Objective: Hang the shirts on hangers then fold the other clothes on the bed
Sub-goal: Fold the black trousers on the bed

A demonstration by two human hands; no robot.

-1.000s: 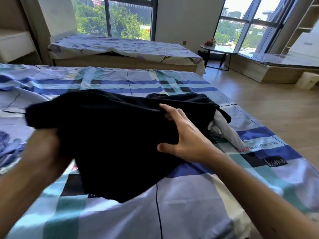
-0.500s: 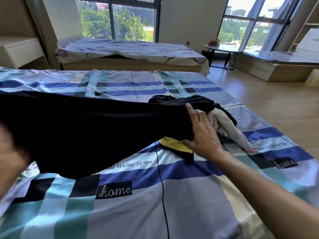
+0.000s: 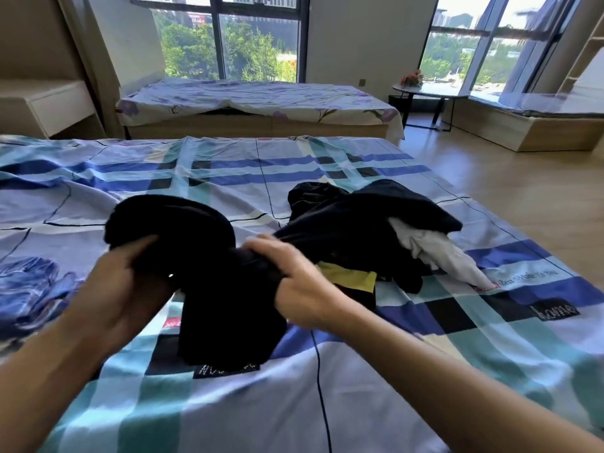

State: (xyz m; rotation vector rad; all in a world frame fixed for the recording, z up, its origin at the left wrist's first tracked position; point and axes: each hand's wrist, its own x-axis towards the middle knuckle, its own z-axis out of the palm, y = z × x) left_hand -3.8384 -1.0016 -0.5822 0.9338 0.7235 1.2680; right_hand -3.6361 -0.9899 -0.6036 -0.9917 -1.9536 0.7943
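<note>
A black garment (image 3: 222,295) is bunched between both hands above the checked bed (image 3: 359,387), its lower part hanging down to the sheet. My left hand (image 3: 130,282) grips its left side, and my right hand (image 3: 294,279) grips its middle. To the right lies a pile of clothes: a dark garment (image 3: 366,217), a white one (image 3: 438,253) and a yellow-and-black piece (image 3: 349,277). No hanger is in view.
A crumpled blue garment (image 3: 29,289) lies at the bed's left edge. Behind are a second bed (image 3: 255,99) under a window, a small round table (image 3: 425,93) and a low bench (image 3: 529,122) on the right. Wooden floor runs along the bed's right side.
The black garment was stretched wide between my hands; now it is gathered into a bunch. My left hand has come in from the left edge, and my right hand has moved left off the pile.
</note>
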